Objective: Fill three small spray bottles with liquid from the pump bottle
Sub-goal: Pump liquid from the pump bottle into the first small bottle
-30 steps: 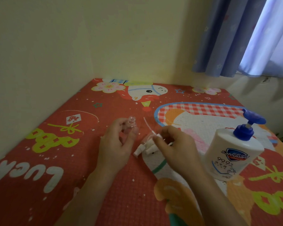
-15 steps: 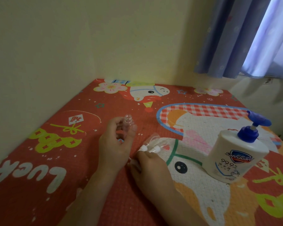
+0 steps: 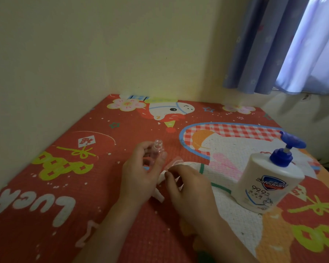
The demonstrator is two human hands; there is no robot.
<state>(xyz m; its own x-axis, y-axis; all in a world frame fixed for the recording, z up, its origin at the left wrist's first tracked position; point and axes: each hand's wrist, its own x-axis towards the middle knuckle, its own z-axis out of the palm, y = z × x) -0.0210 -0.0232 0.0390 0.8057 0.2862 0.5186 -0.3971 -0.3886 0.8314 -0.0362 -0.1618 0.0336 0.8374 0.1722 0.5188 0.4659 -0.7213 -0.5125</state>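
Observation:
My left hand (image 3: 139,175) grips a small clear spray bottle (image 3: 157,151) upright above the mat, its neck uncapped. My right hand (image 3: 190,188) lies low beside it with curled fingers over white spray heads (image 3: 160,177); whether it pinches one is hidden. Another white spray head (image 3: 158,196) pokes out between my two hands. A second clear small bottle (image 3: 176,161) lies on its side just beyond my right fingers. The white pump bottle (image 3: 264,183) with a blue pump head (image 3: 286,149) stands to the right, untouched.
Everything sits on a red cartoon-print play mat (image 3: 65,186) pushed into a corner of cream walls (image 3: 84,54). A blue curtain (image 3: 273,44) hangs at the upper right, past the mat's far edge.
My right hand, which held a spray head with its tube up, dropped to the mat and now covers the white heads. My left hand keeps the clear bottle in nearly the same place.

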